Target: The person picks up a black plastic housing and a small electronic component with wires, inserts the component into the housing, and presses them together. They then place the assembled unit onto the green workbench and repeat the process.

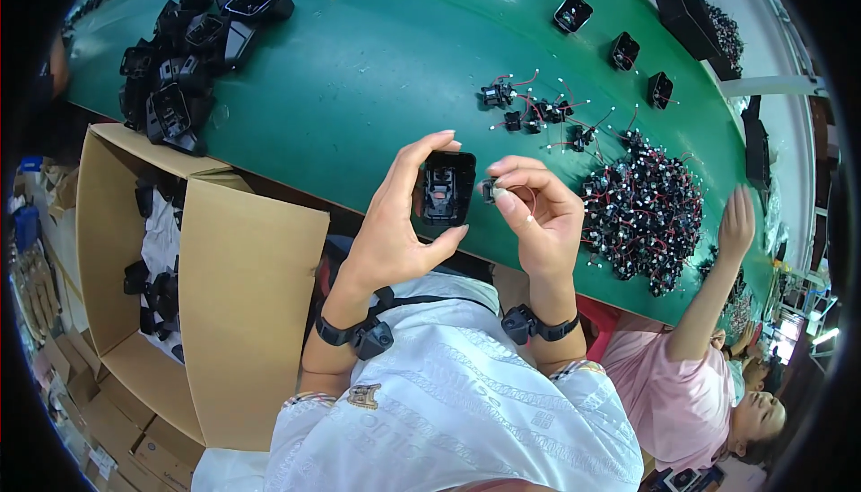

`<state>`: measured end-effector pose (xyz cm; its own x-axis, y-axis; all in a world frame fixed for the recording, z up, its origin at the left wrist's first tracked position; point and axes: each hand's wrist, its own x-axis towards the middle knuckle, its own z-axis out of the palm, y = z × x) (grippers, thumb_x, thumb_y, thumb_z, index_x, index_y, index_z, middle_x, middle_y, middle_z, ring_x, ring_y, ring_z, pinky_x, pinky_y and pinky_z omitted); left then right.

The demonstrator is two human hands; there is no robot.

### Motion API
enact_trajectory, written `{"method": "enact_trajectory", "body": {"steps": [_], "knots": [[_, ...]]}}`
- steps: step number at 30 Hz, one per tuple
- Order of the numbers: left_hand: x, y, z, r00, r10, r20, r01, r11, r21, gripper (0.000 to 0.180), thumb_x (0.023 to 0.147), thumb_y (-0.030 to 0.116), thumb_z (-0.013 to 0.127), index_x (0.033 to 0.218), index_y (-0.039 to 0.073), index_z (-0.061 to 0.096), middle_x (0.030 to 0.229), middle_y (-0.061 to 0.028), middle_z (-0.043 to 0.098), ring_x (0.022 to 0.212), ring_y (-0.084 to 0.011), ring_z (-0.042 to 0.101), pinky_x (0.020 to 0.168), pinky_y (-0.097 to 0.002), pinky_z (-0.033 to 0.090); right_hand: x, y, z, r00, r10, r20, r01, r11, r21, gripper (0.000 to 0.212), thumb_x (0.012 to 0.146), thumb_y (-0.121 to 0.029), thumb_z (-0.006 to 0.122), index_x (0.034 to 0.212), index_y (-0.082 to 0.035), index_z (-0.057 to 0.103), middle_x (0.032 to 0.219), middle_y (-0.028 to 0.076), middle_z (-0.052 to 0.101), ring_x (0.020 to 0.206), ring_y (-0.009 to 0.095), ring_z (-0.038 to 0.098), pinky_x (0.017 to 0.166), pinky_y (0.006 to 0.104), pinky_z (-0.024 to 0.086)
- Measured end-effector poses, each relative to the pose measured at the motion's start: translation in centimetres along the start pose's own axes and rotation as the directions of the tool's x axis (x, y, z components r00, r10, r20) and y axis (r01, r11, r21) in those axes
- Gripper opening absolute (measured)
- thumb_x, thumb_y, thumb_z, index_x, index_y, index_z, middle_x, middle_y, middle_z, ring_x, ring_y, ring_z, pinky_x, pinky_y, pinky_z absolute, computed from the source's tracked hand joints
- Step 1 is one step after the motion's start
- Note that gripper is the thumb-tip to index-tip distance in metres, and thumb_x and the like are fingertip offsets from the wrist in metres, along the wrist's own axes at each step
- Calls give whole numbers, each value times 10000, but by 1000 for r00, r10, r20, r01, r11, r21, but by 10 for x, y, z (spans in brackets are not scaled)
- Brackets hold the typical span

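My left hand grips a black plastic housing by its sides, its open face turned up so that moulded parts show inside. Just to the right, my right hand pinches a small black component with thin red wire between thumb and fingers. The component is apart from the housing. Beyond my right hand lies a big heap of similar small black wired components, with several loose ones spread farther back on the green table.
At the far left of the table is a pile of black housings. An open cardboard box with black parts stands at my left. Several single housings sit along the far side. A co-worker in pink reaches over the table at right.
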<state>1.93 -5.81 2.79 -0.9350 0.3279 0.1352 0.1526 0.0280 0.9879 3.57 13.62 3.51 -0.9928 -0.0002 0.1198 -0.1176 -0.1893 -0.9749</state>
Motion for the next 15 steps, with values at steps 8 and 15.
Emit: {"method": "enact_trajectory", "body": {"steps": [8,15], "knots": [[-2,-4,1,999,1,-42,-3,999,-40,907,692,13,761,1503,70,361,1369,-152,512,1255,-284,539,1031,-361,453,-1,-1,6,993,-115,38,119,981,-154,145,825,100,717,961,59,688,1141,171,668,1042,219,666,886,328,553],[3,-2,3,1000,10,-16,-9,998,54,923,686,83,798,1505,50,374,1352,-176,528,1239,-320,550,1050,-389,442,1,0,5,936,-340,92,345,837,-424,226,739,148,739,927,29,701,916,133,721,960,262,687,831,344,558]]}}
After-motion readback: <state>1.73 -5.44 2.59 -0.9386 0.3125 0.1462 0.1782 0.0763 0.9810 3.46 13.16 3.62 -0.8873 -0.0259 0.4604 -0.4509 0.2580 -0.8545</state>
